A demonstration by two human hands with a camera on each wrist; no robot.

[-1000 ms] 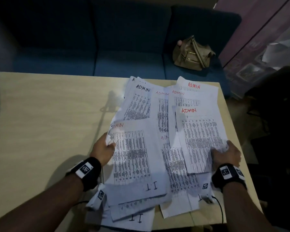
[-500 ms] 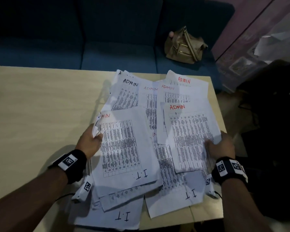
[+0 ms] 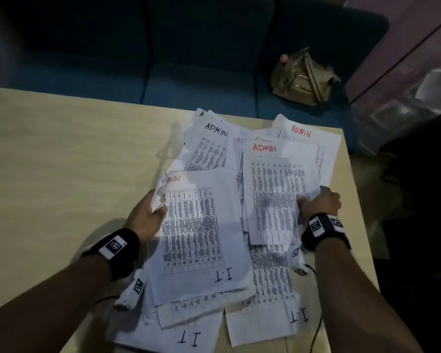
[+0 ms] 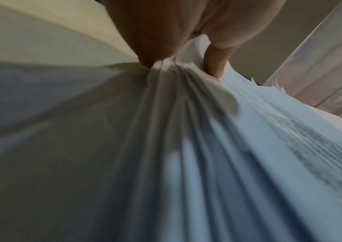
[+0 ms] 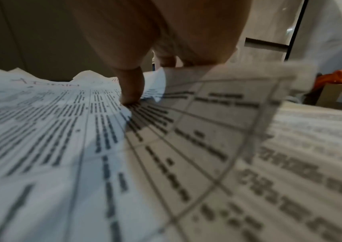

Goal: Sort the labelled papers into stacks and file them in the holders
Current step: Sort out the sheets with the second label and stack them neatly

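L hand (image 3: pixel 148 215) grips papers (image 3: pixel 196 238) at left edge; R hand (image 3: pixel 318 202) pinches right edge.

Bare forearms, black wristbands (image 3: pixel 119 247) with white square-coded tags

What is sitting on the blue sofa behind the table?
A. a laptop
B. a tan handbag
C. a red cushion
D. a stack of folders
B: the head view shows a tan handbag resting on the blue sofa seat, beyond the far edge of the table where the papers lie spread.
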